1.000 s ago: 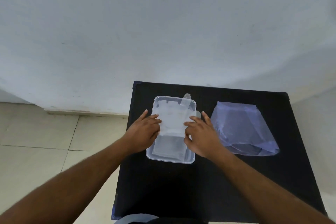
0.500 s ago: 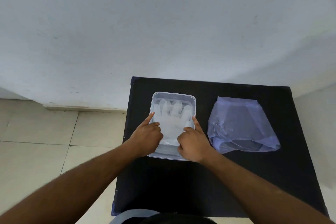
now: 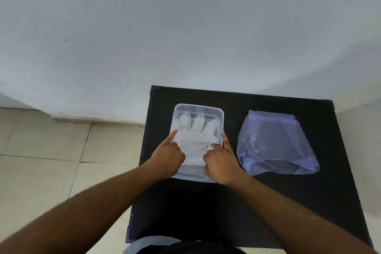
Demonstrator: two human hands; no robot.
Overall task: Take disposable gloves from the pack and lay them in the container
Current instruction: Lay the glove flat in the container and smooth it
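Note:
A clear plastic container sits on the left half of the black table. A translucent white glove lies flat inside it, fingers pointing away from me. My left hand has its index finger stretched out and pressing the glove's left edge, the other fingers curled. My right hand rests at the container's right side, index finger along the rim and thumb tip on the glove. Neither hand grips anything. The pack, a bluish see-through plastic bag, lies to the right, apart from both hands.
The table stands against a white wall. Beige floor tiles lie to the left of the table. Bare black tabletop shows between me and the container. Dark clothing shows at the bottom edge.
The folded glove has been spread out flat in the container. My hands went from holding it to pressing on its edges with single fingers, and they have drawn slightly towards me.

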